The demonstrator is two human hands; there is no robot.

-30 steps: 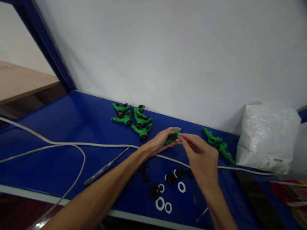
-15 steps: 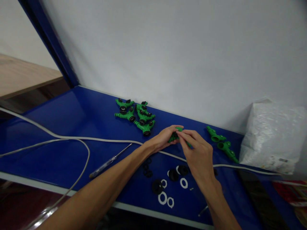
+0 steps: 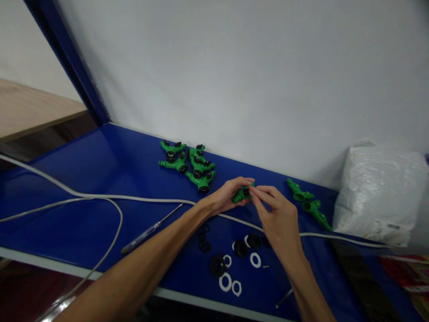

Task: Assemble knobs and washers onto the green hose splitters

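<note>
From where I stand, the likeliest mishap is a slip at the fingertips. The right hand (image 3: pixel 279 219) works with only the tips of thumb and fingers pinched together, so a sideways push could skid off the green hose splitter (image 3: pixel 240 195) or twist it in the other palm. If some tiny part sits in that pinch, it could drop on the near side of the white cable (image 3: pixel 134 198), where black rubber rings (image 3: pixel 205 246) lie on the dark blue bench (image 3: pixel 83 170) and would make it hard to spot. A small screw (image 3: pixel 266 267) lies loose on that same side, close to the right forearm, and a careless sweep of the arm might send it off. The left forearm crosses over the cable; snagging it could nudge the screwdriver (image 3: pixel 147 232), whose tip points towards the cable from the near side.

As for the splitter, it's held just beyond the cable, cradled in the left hand (image 3: pixel 228 197), whose fingers are wrapped around it. The right fingertips meet its end nearest them, by a black part. They're clearly bunched there, but whether they grip the splitter's edge or something smaller, I can't tell; they hide it.
</note>
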